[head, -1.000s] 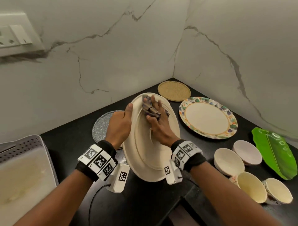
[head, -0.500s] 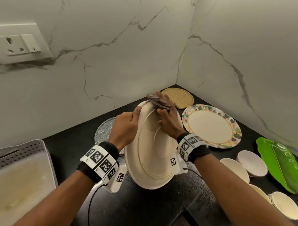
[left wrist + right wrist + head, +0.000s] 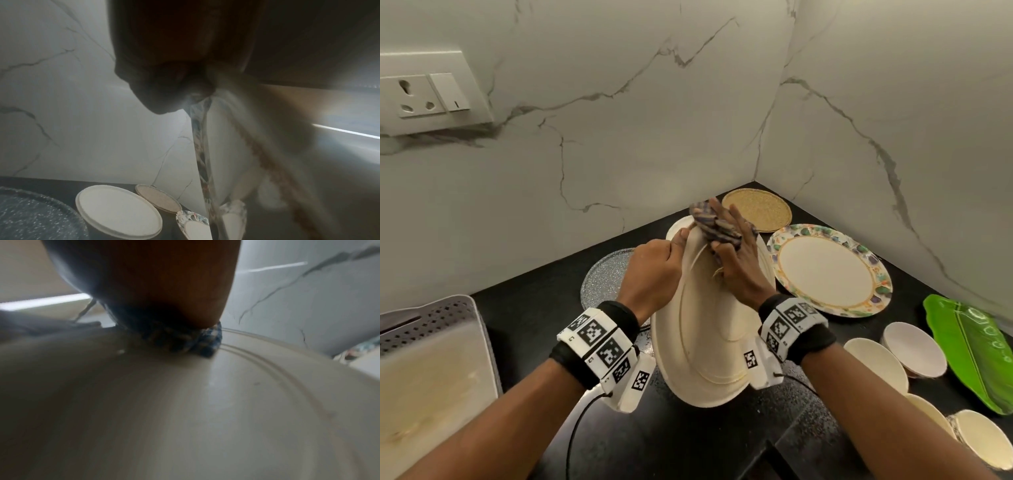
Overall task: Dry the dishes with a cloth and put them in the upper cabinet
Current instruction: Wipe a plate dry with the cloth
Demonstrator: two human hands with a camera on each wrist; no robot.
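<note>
Two smooth white marble walls (image 3: 619, 144) with thin grey cracks meet in a corner, and a white plug socket with a switch (image 3: 424, 96) sits on the left wall. Below them lies a shiny black stone counter (image 3: 688, 442). On its left end stands a pale grey plastic tray with a dotted rim (image 3: 431, 315).

The big cream oval platter (image 3: 709, 342) is the dish being dried. It is smooth, with raised rings running round inside the rim, and it is held tilted up on its edge over the middle of the counter. The left hand (image 3: 654, 274) grips its left edge, thumb on the front and fingers curled behind. The right hand (image 3: 736, 260) presses a bunched blue and brown checked cloth (image 3: 714, 226) on the top part of the platter, and its fingers curl round the cloth. In the right wrist view the cloth (image 3: 185, 340) is squashed flat on the platter's face (image 3: 185, 410).

Other dishes lie flat around — a round plate with a leafy painted rim (image 3: 828, 270) on the right, a speckled grey round plate (image 3: 602, 277) behind the left hand, a green leaf-shaped plate (image 3: 976, 356) at the far right, and a round woven straw mat (image 3: 756, 209) in the corner. Several small cream bowls (image 3: 876, 363) sit close together at the lower right.
</note>
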